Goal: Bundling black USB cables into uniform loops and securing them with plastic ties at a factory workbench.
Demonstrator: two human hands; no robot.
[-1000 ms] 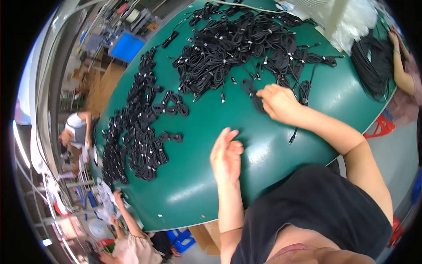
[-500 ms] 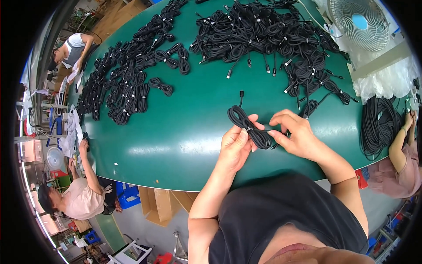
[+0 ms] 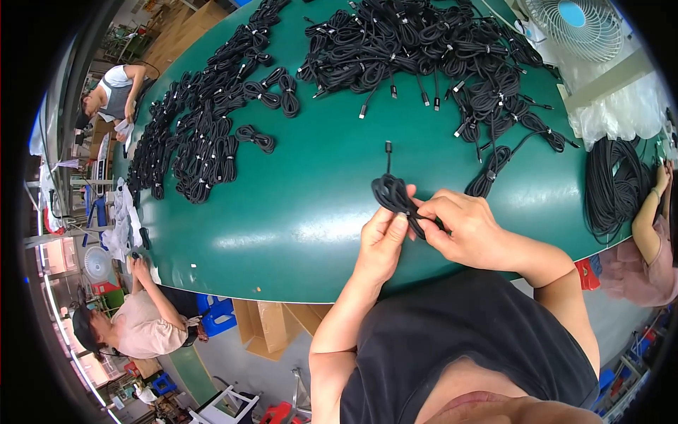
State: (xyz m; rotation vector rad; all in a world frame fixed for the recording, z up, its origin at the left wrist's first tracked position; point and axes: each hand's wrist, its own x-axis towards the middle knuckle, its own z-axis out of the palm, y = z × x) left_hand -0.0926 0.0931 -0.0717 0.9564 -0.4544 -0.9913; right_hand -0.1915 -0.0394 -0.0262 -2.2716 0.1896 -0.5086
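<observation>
You hold the coiled black cable point(image 3: 395, 198) just above the green surface point(image 3: 296, 212), close to its near edge. Your left hand point(image 3: 381, 244) comes up from below, its fingers point(image 3: 397, 225) closed on the bundle's lower side. Your right hand point(image 3: 470, 230) reaches in from the right, fingers pinched shut on its right end. The bundle's long axis slants from upper left to lower right, with a loose plug end point(image 3: 388, 147) trailing straight away from you; both hands are on it
</observation>
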